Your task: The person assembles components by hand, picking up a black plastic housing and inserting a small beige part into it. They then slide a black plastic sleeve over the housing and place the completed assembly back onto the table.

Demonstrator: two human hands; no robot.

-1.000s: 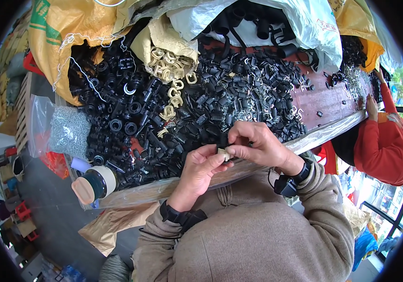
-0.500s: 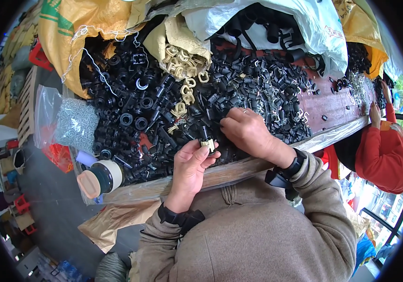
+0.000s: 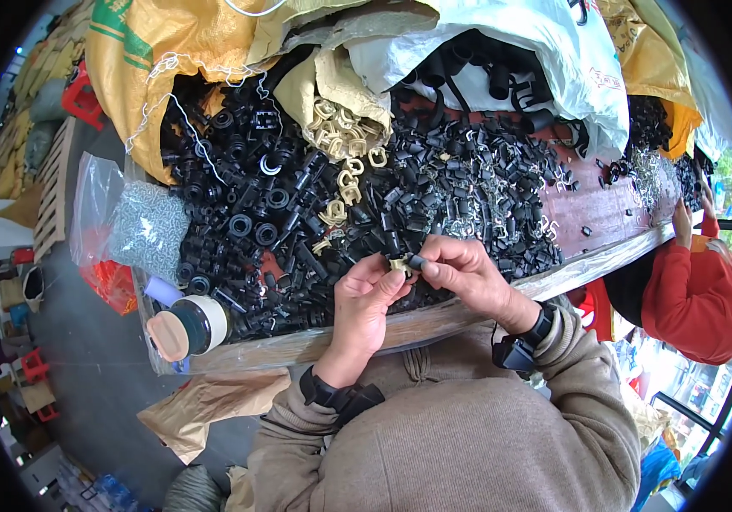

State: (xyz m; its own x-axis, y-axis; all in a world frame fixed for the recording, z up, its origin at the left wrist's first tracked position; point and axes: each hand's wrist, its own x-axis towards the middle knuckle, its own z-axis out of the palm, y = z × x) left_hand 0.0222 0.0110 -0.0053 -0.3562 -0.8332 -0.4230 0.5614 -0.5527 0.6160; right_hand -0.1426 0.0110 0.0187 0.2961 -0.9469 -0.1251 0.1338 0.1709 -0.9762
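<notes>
My left hand (image 3: 361,305) pinches a small black cylindrical fitting with a cream plastic clip (image 3: 399,266) around it. My right hand (image 3: 472,275) is closed on a small black plastic piece (image 3: 417,262), held against the side of the clip. Whether that piece is seated in the clip cannot be made out. Both hands are just above the table's near edge. Beyond them lie loose cream clips (image 3: 350,186) and a wide spread of small black pieces (image 3: 468,183). Round black fittings (image 3: 241,225) are heaped to the left.
A clear bag of small metal screws (image 3: 151,224) and a jar with a pink lid (image 3: 168,335) stand at the left. Yellow (image 3: 140,94) and white sacks (image 3: 554,60) spill parts at the back. Wood edging (image 3: 298,348) borders the table. A person in red (image 3: 694,294) works at the far right.
My right hand has come from the pile of black pieces to my left hand, now with a small black piece in its fingers. My left hand has shifted slightly right with the clipped fitting.
</notes>
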